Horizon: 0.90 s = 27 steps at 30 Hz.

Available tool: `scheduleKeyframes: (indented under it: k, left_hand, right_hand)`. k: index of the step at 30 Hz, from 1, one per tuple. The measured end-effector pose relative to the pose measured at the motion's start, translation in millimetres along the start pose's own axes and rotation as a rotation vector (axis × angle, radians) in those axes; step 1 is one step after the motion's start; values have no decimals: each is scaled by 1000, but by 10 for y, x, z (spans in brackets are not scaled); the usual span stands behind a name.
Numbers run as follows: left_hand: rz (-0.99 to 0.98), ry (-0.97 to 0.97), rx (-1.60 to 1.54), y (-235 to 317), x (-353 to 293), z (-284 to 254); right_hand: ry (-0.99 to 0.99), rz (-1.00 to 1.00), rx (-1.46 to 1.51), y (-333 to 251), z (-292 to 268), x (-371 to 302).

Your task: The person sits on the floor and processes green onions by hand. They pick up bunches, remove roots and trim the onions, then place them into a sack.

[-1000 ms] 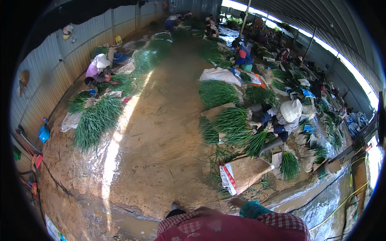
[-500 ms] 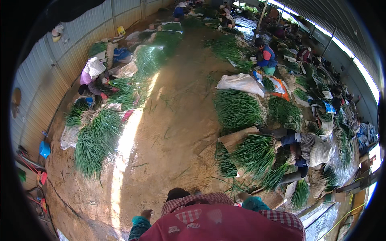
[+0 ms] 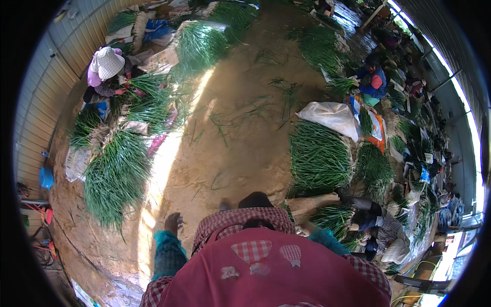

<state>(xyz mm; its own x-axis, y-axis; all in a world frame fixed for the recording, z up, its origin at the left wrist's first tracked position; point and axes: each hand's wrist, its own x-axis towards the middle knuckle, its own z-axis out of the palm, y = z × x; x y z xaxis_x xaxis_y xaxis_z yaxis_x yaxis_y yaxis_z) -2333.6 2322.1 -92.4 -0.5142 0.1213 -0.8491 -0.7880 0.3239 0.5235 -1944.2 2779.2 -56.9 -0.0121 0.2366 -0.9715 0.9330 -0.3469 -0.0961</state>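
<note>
Head view: person in a red apron (image 3: pixel 296 271) with checked sleeves and teal cuffs, walkway of wet brown ground (image 3: pixel 230 158) ahead. Left hand (image 3: pixel 173 223): bare, empty, fingers loosely extended over the ground near the sunlit strip; higher in view than half a second ago, and farther from the lower edge. Right hand (image 3: pixel 307 227): partly hidden by the body, just beside a small pile of green onions (image 3: pixel 332 217); cannot tell whether it grips anything. Brown sack (image 3: pixel 312 204), one, flat, lying at the near end of a large onion pile (image 3: pixel 319 156); both now closer to the person than in the earlier frames. White sack (image 3: pixel 330 116), one, at that pile's far end. Left onion heap (image 3: pixel 116 174), one, spread leaves toward the person, well apart from the left hand. Co-worker in a checked shirt (image 3: pixel 391 233), bent beside the small pile, now lower at the right than one second ago. Co-worker in a pale hat (image 3: pixel 108 64), at the left wall, leaning over onions as before. Blue tub (image 3: pixel 46 177), one, by that wall.
</note>
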Motion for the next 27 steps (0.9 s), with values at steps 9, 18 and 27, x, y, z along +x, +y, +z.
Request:
scheduleKeyframes:
  k: [9, 18, 27]
  left_hand:
    - [-71, 199, -211, 1924, 1426, 644]
    - [-656, 181, -127, 1089, 1539, 685]
    - [-181, 155, -398, 4868, 3948, 947]
  right_hand:
    - [-50, -38, -354, -2688, -919, 1067]
    - [-6, -707, -14, -8846, -1204, 693]
    - [-22, -230, -215, -9295, -1187, 1510]
